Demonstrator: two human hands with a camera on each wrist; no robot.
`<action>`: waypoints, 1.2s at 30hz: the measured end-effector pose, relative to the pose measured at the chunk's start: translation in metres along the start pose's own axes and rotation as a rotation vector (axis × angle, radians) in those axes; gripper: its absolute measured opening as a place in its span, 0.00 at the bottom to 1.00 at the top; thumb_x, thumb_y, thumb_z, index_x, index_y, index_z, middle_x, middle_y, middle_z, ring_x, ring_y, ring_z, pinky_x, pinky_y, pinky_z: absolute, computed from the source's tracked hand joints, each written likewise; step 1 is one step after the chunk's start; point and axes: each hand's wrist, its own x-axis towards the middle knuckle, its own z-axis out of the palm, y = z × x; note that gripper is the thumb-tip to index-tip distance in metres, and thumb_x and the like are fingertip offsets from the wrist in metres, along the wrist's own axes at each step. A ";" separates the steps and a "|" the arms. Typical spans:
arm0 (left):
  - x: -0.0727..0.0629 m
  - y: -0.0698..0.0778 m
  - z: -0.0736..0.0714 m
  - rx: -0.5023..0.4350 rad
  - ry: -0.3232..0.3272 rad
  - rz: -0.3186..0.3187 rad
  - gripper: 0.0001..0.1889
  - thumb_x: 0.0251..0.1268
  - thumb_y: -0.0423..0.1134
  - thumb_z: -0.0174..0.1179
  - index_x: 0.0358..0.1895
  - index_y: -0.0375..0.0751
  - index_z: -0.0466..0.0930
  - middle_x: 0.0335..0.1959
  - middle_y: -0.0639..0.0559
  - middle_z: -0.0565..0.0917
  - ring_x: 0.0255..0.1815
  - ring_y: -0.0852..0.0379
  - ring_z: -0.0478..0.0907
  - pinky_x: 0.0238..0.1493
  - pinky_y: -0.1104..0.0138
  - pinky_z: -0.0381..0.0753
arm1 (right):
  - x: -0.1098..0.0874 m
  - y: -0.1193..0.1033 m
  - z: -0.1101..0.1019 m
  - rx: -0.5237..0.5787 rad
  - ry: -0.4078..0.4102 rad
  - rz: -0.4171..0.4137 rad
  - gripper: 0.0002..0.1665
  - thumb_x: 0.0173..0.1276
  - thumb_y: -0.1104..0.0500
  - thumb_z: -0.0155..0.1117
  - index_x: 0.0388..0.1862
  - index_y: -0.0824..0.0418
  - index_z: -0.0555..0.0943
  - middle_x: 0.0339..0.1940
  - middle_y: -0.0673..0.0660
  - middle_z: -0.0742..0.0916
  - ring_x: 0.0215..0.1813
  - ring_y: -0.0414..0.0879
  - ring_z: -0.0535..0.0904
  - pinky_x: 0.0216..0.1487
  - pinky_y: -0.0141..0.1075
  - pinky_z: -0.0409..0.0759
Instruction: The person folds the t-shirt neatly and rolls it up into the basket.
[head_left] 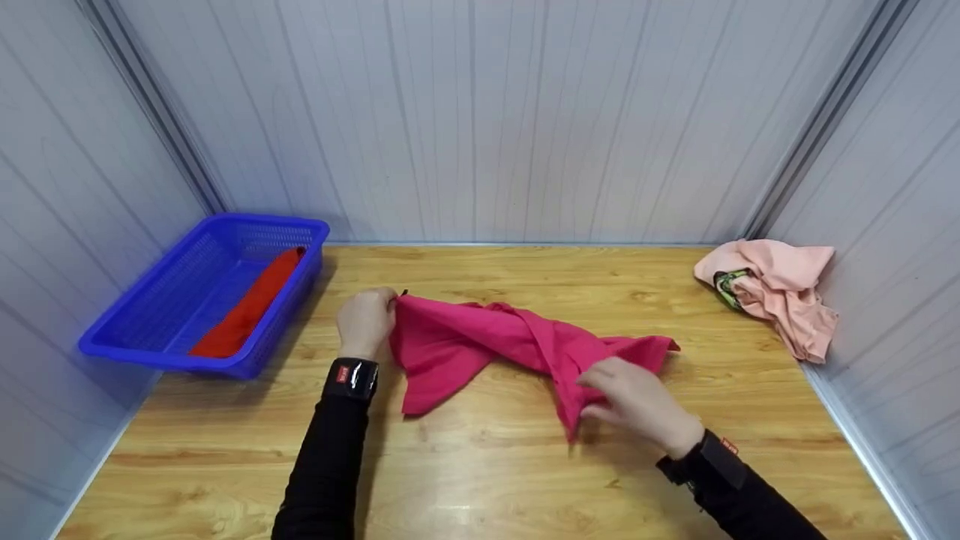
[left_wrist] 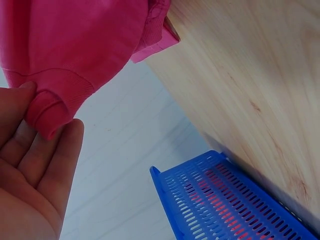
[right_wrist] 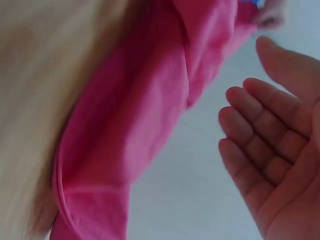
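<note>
Two hands are working over one pink garment (head_left: 457, 330). The left hand (head_left: 365, 322) is pinching one end of it. In the left wrist view, the thumb and fingers are closing on the fabric beside a ribbed band (left_wrist: 75, 95), and a small folded tab of the fabric is sticking out between them. A small dark bit (head_left: 405, 292) is showing just beyond that grip.

The right hand (head_left: 637, 401) is holding nothing. Its thumb is standing wide of the loosely bent fingers, palm visible in the right wrist view, where a gap is showing between fingertips and fabric. In the head view it is overlapping the garment's other end; slight blur there.

The garment is stretching from the left hand's fingertips across to the right hand, twisting near its middle. One flap is hanging toward the person just right of the left hand; a pointed corner is lying just left of the right hand, and another corner is extending beyond it.

Left of the left hand, a blue basket (head_left: 292, 307) is standing with an orange-red cloth (head_left: 251, 311) lying inside along its near side. Beyond the right hand, farther right, a crumpled peach cloth (head_left: 780, 281) is lying against the side wall (head_left: 892, 300), showing a green patterned patch (head_left: 731, 289). Below both hands, a wood-grain table (head_left: 465, 472) is supporting everything.
</note>
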 end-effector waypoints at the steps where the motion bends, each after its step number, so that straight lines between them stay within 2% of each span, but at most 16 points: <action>1: 0.000 0.000 0.000 0.000 0.001 0.000 0.05 0.60 0.32 0.64 0.36 0.42 0.88 0.33 0.44 0.88 0.32 0.39 0.85 0.29 0.46 0.79 | -0.001 -0.004 0.003 0.002 -0.003 -0.014 0.25 0.47 0.51 0.82 0.41 0.60 0.83 0.36 0.51 0.83 0.40 0.46 0.80 0.43 0.41 0.80; 3: 0.000 0.000 0.000 -0.001 0.000 -0.001 0.05 0.60 0.32 0.64 0.37 0.42 0.88 0.34 0.44 0.88 0.32 0.40 0.85 0.29 0.47 0.79 | -0.002 -0.012 0.010 -0.004 -0.018 -0.011 0.29 0.45 0.48 0.83 0.42 0.61 0.81 0.35 0.50 0.80 0.37 0.44 0.76 0.38 0.39 0.79; 6: 0.000 0.000 0.000 0.001 0.001 -0.003 0.05 0.60 0.32 0.65 0.37 0.42 0.88 0.34 0.44 0.88 0.33 0.40 0.85 0.29 0.47 0.80 | -0.003 -0.021 0.018 -0.049 -0.044 0.036 0.33 0.45 0.44 0.83 0.41 0.61 0.78 0.33 0.50 0.75 0.35 0.43 0.72 0.33 0.37 0.76; 13: -0.002 0.001 0.001 0.014 -0.007 -0.009 0.05 0.62 0.33 0.64 0.37 0.42 0.88 0.34 0.43 0.88 0.32 0.39 0.85 0.29 0.46 0.80 | -0.001 -0.029 0.028 -0.191 -0.062 0.133 0.34 0.45 0.42 0.82 0.38 0.61 0.73 0.31 0.51 0.72 0.32 0.46 0.71 0.32 0.39 0.74; 24: -0.004 -0.002 0.001 0.029 -0.023 -0.009 0.05 0.63 0.34 0.64 0.39 0.42 0.88 0.34 0.44 0.88 0.33 0.40 0.85 0.31 0.47 0.81 | -0.009 -0.028 0.034 -0.285 -0.079 0.237 0.27 0.48 0.49 0.80 0.30 0.63 0.72 0.24 0.55 0.74 0.26 0.52 0.74 0.23 0.43 0.74; 30: -0.006 -0.003 0.002 0.014 -0.037 -0.015 0.05 0.62 0.33 0.64 0.38 0.42 0.88 0.35 0.44 0.88 0.35 0.40 0.85 0.32 0.46 0.81 | -0.011 -0.026 0.035 -0.270 -0.094 0.253 0.19 0.51 0.61 0.75 0.26 0.61 0.71 0.22 0.54 0.74 0.24 0.52 0.75 0.20 0.42 0.74; 36: -0.012 -0.004 -0.001 0.014 -0.053 0.018 0.03 0.60 0.32 0.65 0.35 0.40 0.87 0.31 0.43 0.87 0.32 0.40 0.84 0.30 0.47 0.79 | -0.013 -0.023 0.032 -0.255 -0.093 0.265 0.15 0.54 0.64 0.73 0.26 0.61 0.72 0.21 0.53 0.74 0.23 0.51 0.77 0.19 0.42 0.74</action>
